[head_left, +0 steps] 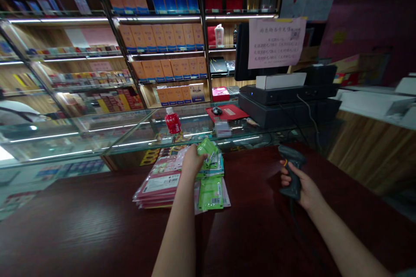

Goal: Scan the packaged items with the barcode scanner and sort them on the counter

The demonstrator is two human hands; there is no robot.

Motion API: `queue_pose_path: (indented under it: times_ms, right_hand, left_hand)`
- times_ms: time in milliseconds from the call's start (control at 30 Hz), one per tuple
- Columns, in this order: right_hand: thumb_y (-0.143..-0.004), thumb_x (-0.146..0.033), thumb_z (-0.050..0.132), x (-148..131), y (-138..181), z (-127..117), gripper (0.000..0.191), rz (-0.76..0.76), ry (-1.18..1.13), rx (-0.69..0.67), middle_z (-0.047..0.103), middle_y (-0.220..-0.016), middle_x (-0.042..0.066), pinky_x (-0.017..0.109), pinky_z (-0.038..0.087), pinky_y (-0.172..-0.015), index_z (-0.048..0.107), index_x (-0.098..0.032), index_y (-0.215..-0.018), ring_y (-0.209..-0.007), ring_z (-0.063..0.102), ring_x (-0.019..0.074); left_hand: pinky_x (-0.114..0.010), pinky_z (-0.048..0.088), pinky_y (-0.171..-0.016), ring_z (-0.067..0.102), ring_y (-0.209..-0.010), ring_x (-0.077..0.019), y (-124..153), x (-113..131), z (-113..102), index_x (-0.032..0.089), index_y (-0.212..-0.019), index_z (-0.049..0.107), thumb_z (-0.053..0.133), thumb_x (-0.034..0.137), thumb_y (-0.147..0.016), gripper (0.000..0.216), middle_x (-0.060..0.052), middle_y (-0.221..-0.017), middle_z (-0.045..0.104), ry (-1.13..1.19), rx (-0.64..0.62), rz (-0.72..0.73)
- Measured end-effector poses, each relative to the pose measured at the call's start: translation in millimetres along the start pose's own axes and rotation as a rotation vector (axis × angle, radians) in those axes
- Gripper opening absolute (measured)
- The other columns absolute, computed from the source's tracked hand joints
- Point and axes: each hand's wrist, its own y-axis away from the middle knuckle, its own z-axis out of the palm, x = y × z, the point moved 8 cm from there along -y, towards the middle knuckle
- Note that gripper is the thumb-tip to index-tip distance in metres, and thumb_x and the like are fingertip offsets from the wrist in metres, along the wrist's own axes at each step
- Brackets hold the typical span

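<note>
My left hand [192,161] is closed on a green packet [208,149] at the top of a pile of flat packets on the dark wooden counter [97,233]. Another green packet [211,192] lies face down just in front of the pile, its barcode showing. A stack of pink packets [160,186] lies to the left of my forearm. My right hand [300,184] grips a dark handheld barcode scanner [290,160] by its handle, head up, about a hand's width to the right of the packets.
A glass display counter [130,134] runs beyond the wooden one, with a red bottle [172,121] and a mouse on a red pad [227,112] on it. A black till with monitor [286,99] stands at the right. Shelves of boxed goods fill the back wall.
</note>
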Motion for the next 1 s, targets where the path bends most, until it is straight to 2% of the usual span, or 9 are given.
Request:
queue_pose_path:
  times_ms: [67, 133, 233, 300, 500, 700, 833, 1000]
  right_hand:
    - [-0.067, -0.026, 0.079, -2.3, 1.3, 2.8, 0.03, -0.022, 0.017, -0.009, 0.054, -0.062, -0.005, 0.015, 0.043, -0.039, 0.064, -0.018, -0.091, -0.045, 0.045, 0.0045]
    - [-0.069, -0.028, 0.078, -6.1, 4.7, 7.2, 0.031, -0.067, 0.077, -0.015, 0.056, -0.062, -0.004, 0.016, 0.043, -0.04, 0.063, -0.019, -0.094, -0.046, 0.047, 0.0053]
    - [-0.072, -0.035, 0.076, -10.0, 12.9, 17.2, 0.036, -0.139, 0.252, -0.038, 0.059, -0.065, -0.003, 0.019, 0.045, -0.041, 0.062, -0.019, -0.102, -0.047, 0.052, 0.0079]
    - [-0.074, -0.039, 0.074, -6.6, 18.7, 25.4, 0.04, -0.146, 0.372, -0.078, 0.06, -0.065, -0.003, 0.021, 0.045, -0.04, 0.059, -0.02, -0.106, -0.044, 0.053, 0.0094]
    - [-0.074, -0.041, 0.073, 6.9, 31.0, 44.9, 0.044, -0.171, 0.526, -0.239, 0.052, -0.058, -0.006, 0.019, 0.033, -0.033, 0.058, -0.018, -0.109, -0.034, 0.042, 0.006]
    - [-0.07, -0.045, 0.075, 1.9, 32.9, 44.6, 0.05, -0.206, 0.645, -0.198, 0.052, -0.054, -0.007, 0.02, 0.031, -0.031, 0.058, -0.018, -0.109, -0.031, 0.042, 0.0072]
    - [-0.067, -0.047, 0.075, -0.4, 32.4, 43.9, 0.051, -0.211, 0.692, -0.155, 0.053, -0.052, -0.007, 0.019, 0.031, -0.03, 0.058, -0.017, -0.105, -0.031, 0.043, 0.0074]
    - [-0.068, -0.047, 0.074, -1.1, 37.3, 45.6, 0.048, -0.231, 0.76, -0.1, 0.053, -0.051, -0.008, 0.019, 0.035, -0.032, 0.056, -0.017, -0.1, -0.033, 0.046, 0.0083]
  left_hand:
    - [-0.029, 0.048, -0.063, 0.064, -0.072, -0.0203, 1.0, 6.1, 4.3, 0.018, -0.087, 0.052, 0.065, 0.022, -0.071, 0.021, -0.005, -0.078, 0.063, 0.243, 0.01, -0.036]
    - [-0.027, 0.048, -0.054, 0.059, -0.055, -0.014, 5.5, 16.3, 18.3, 0.018, -0.087, 0.049, 0.062, 0.023, -0.073, 0.02, 0.0, -0.071, 0.059, 0.573, -0.033, -0.085]
    - [-0.026, 0.052, -0.051, 0.057, -0.05, -0.0094, 17.5, 35.9, 47.3, 0.018, -0.085, 0.046, 0.069, 0.024, -0.069, 0.028, 0.002, -0.07, 0.059, 1.008, -0.126, -0.158]
    - [-0.027, 0.055, -0.053, 0.059, -0.05, -0.0094, 25.7, 45.3, 64.0, 0.018, -0.087, 0.046, 0.073, 0.023, -0.066, 0.035, 0.001, -0.074, 0.062, 1.145, -0.159, -0.188]
    - [-0.031, 0.059, -0.059, 0.067, -0.062, -0.0147, 40.2, 52.7, 106.7, 0.016, -0.103, 0.048, 0.075, 0.02, -0.066, 0.046, -0.007, -0.091, 0.068, 1.229, -0.219, -0.192]
    - [-0.034, 0.059, -0.07, 0.068, -0.079, -0.0156, 47.8, 51.6, 148.3, 0.017, -0.106, 0.049, 0.064, 0.023, -0.078, 0.033, -0.01, -0.111, 0.064, 1.24, -0.238, -0.192]
    - [-0.033, 0.058, -0.068, 0.067, -0.085, -0.0197, 50.6, 46.9, 160.8, 0.015, -0.098, 0.055, 0.067, 0.025, -0.073, 0.029, -0.01, -0.103, 0.066, 1.22, -0.197, -0.145]
    - [-0.027, 0.054, -0.056, 0.067, -0.08, -0.0218, 52.5, 37.8, 170.2, 0.012, -0.089, 0.062, 0.07, 0.028, -0.066, 0.029, -0.01, -0.092, 0.07, 1.162, -0.188, -0.078]
